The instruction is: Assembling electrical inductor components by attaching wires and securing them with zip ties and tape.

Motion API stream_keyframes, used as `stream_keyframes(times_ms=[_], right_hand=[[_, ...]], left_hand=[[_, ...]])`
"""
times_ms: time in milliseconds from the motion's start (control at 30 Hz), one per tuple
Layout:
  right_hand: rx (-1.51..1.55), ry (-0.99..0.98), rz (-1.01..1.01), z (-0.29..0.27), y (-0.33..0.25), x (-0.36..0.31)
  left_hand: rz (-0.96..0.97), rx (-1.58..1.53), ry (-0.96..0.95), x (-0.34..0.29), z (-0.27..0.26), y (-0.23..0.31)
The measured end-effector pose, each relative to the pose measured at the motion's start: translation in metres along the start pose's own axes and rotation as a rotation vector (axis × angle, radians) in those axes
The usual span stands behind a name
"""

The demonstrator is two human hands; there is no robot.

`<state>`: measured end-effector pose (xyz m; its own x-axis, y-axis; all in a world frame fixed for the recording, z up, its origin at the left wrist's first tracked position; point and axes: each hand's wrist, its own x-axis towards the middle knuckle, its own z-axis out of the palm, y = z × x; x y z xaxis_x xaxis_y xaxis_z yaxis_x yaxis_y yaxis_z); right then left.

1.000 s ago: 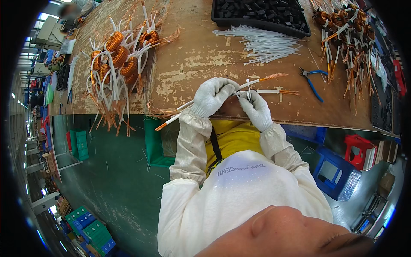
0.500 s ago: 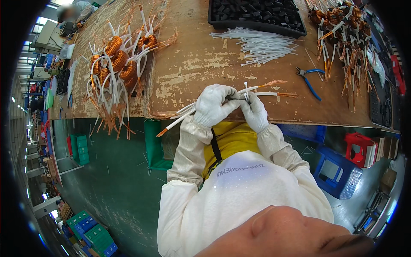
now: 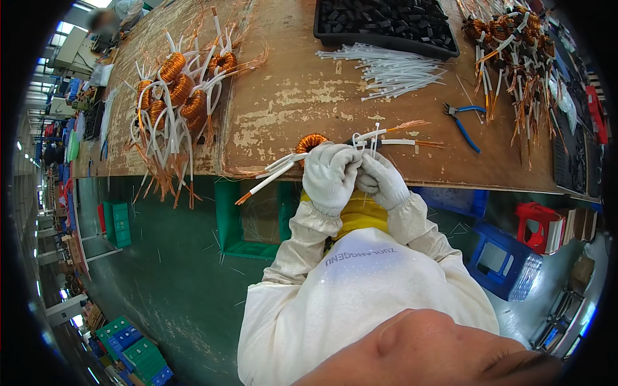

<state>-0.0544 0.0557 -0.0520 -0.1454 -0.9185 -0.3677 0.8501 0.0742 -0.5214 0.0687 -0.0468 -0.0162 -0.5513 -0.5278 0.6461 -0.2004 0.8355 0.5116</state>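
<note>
A copper-wound ring coil (image 3: 311, 141) lies at the table's front edge, partly hidden behind my left hand (image 3: 331, 178). Its white-sleeved leads (image 3: 275, 175) with bare copper ends stick out on the left, and more leads (image 3: 402, 142) reach to the right past my fingers. My right hand (image 3: 382, 179) is close against the left one. Both wear white gloves and have their fingertips pinched together. A white cable tie (image 3: 358, 137) loops up between them by the leads, and a straight tie part stands beside it. The exact grip of each fingertip is partly hidden.
Several finished-looking coils (image 3: 174, 96) are heaped at the left, others (image 3: 512, 32) at the far right. A black tray (image 3: 386, 48) of small black parts stands behind a pile of white cable ties (image 3: 389, 67). Blue-handled cutters (image 3: 465, 128) lie at the right. A green crate (image 3: 254, 249) stands below the table edge.
My left hand has drawn back and turned, uncovering the coil. The cable tie now shows as a curved loop between both hands. The right hand has shifted slightly toward me.
</note>
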Motion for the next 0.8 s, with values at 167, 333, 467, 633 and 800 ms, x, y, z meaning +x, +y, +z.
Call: stream_keyframes(times_ms=[167,333,467,633,800], right_hand=[[0.105,-0.009,0.033,0.0,0.004,0.005],[0.081,0.152,0.021,0.005,-0.006,0.018],[-0.028,0.157,0.076,0.002,-0.011,0.024],[-0.007,0.211,0.102,0.009,-0.018,0.016],[0.046,0.226,0.158,0.013,-0.021,0.02]], left_hand=[[0.013,-0.008,-0.068,-0.004,-0.001,-0.006],[0.059,-0.039,-0.11,-0.011,-0.005,0.014],[0.065,-0.147,-0.228,-0.015,-0.011,0.019],[-0.361,-0.776,-0.167,-0.027,-0.007,0.016],[-1.09,-1.751,-0.061,-0.038,0.003,0.01]])
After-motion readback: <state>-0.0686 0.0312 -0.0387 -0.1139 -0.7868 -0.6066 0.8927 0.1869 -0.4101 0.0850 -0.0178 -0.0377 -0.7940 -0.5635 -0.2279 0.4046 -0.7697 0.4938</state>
